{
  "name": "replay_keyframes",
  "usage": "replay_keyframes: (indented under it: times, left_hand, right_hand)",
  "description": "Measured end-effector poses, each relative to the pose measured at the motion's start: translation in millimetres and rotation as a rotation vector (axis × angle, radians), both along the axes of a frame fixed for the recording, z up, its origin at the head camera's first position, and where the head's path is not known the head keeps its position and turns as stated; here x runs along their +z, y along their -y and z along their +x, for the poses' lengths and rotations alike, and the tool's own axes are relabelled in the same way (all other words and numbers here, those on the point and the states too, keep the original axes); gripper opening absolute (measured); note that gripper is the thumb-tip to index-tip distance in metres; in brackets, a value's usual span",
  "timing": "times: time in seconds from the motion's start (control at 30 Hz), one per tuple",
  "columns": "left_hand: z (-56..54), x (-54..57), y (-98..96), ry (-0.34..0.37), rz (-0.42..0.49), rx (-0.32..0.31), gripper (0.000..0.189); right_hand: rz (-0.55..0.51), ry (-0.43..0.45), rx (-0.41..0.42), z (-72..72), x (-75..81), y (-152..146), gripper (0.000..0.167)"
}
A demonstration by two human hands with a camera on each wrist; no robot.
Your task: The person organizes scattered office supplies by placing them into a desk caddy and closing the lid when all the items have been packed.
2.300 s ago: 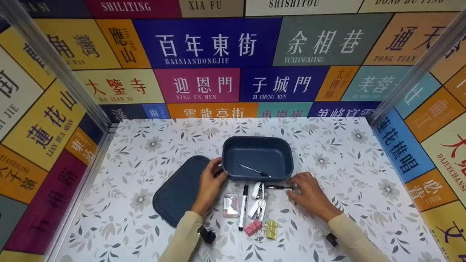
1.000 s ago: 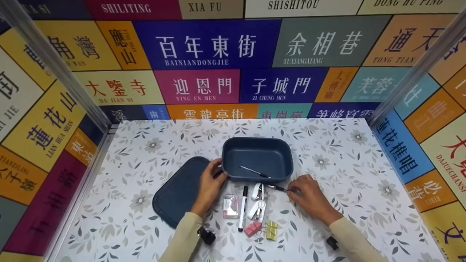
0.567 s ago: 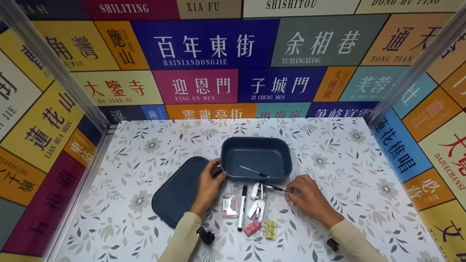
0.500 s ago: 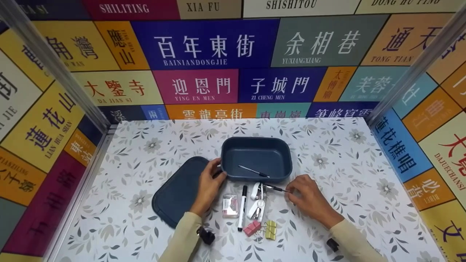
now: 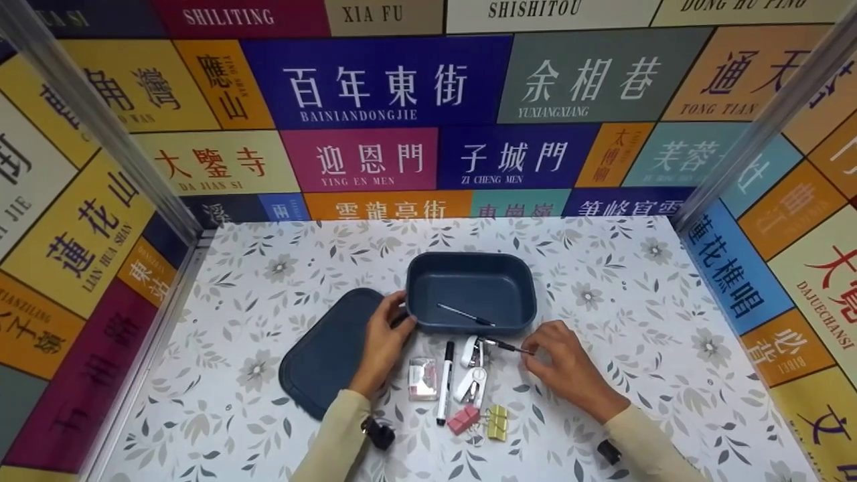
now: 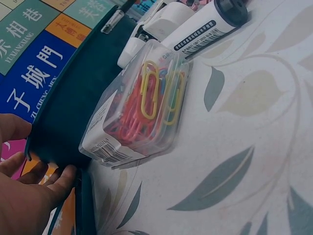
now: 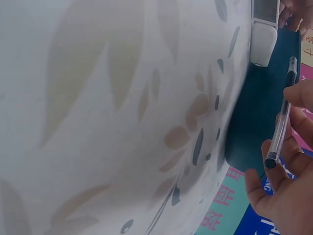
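In the head view, the right hand (image 5: 566,361) pinches the pen (image 5: 507,346) just outside the near wall of the blue box (image 5: 435,326); it should prove light and stiff. The left wrist view shows the left hand (image 6: 27,198) resting relaxed fingers against that box's corner, a sensible place to steady what looks rigid but easily slid. In the right wrist view, the pen's clear, smooth barrel probably slips or rolls readily, so mid-length seems the best hold.

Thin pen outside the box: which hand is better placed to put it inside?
Probably the right hand: it holds the pen just in front of the box. The left hand is at the box's near left corner, away from the pen.
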State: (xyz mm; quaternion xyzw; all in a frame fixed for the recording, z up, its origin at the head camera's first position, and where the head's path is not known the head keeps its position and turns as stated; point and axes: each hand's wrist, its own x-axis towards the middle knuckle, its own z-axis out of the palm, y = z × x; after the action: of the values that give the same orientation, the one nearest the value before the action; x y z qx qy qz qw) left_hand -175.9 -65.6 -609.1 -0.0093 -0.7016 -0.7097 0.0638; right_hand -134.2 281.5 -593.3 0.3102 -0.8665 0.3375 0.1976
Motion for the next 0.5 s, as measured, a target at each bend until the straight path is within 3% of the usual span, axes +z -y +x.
replay_keyframes:
  times: [0.5]
  left_hand:
    - [1.9,0.5,1.0,0.015,0.010,-0.005,0.053]
  right_hand:
    - [-0.005,0.003,-0.007,0.5,10.2,9.1,0.026]
